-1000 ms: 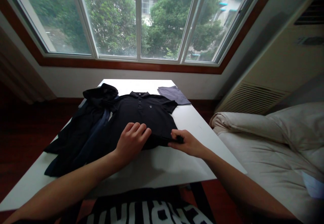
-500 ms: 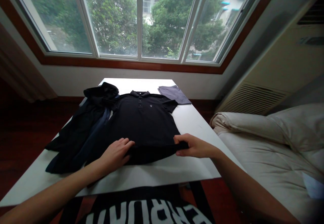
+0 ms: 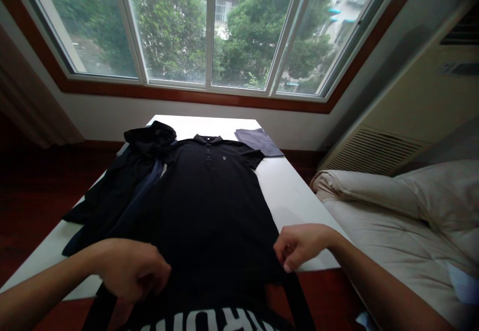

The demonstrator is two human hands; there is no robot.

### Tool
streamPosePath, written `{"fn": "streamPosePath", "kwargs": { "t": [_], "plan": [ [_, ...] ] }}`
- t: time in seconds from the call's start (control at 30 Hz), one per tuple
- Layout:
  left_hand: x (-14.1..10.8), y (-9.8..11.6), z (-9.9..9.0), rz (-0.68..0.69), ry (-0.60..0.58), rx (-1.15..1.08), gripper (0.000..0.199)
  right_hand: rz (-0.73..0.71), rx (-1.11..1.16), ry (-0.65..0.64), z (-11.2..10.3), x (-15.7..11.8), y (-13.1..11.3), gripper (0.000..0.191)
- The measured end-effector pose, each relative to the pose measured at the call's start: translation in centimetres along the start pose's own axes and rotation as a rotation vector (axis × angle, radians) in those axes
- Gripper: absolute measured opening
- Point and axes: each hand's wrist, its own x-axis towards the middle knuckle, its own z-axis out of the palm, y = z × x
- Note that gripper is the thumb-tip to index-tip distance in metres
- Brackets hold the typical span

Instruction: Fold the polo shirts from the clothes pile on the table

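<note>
Polo (image 3: 213,206) at table (image 3: 303,196) edge, L hand (image 3: 134,268) + R hand (image 3: 299,245) curled, can't tell if pinching; uneven tug cld skew it imo.

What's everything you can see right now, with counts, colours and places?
Polo shirt: 1, black, spread on the table, collar toward the window
Garment pile: count unclear, black and dark blue, table's left
Folded cloth: 1, grey, table's far right corner
Table: 1, white, centre
Window: 1, white-framed with brown surround, beyond the table
Trees: several, green, outside
Curtain: 1, brownish, far left
Vented unit: 1, cream, right
Padded seat: 1, beige, right
Floor: 1, reddish-brown, around the table
Lettered garment: 1, black with white letters, bottom centre
Left hand: 1, bare, at shirt's near left
Right hand: 1, bare, at shirt's near right corner
</note>
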Motion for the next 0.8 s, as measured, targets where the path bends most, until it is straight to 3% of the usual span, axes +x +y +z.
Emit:
{"fn": "streamPosePath", "kwargs": {
  "t": [0.03,0.1,0.23,0.37,0.43,0.57,0.67,0.8],
  "plan": [
    [0.0,-0.1,-0.1,-0.01,-0.025,-0.031,0.032,0.009,0.007,0.02,-0.1,-0.1,0.0,0.038],
    [0.2,-0.5,-0.8,0.002,0.048,-0.053,0.028,-0.009,0.016,0.12,-0.8,0.1,-0.2,0.039],
    [2.2,-2.2,-4.6,0.097,0.423,-0.03,0.02,-0.11,0.018,0.461,-4.0,2.5,-0.5,0.037],
    [7.4,-5.6,-10.0,0.14,0.728,0.077,0.025,-0.182,-0.152,0.789,-9.0,7.7,0.0,0.031],
    [10.8,-7.6,-12.6,0.049,0.867,0.213,0.031,-0.204,-0.282,0.903,-12.0,11.1,0.7,0.028],
    [16.7,-11.0,-16.6,-0.331,0.998,0.365,0.06,-0.105,-0.503,1.041,-17.8,17.5,2.0,0.038],
    [19.1,-12.9,-18.3,-0.497,1.014,0.417,0.076,0.084,-0.596,1.083,-21.1,21.0,2.6,0.053],
    [20.4,-15.0,-19.7,-0.544,1.006,0.442,0.084,0.252,-0.626,1.069,-24.4,23.8,2.4,0.064]
  ]
}}
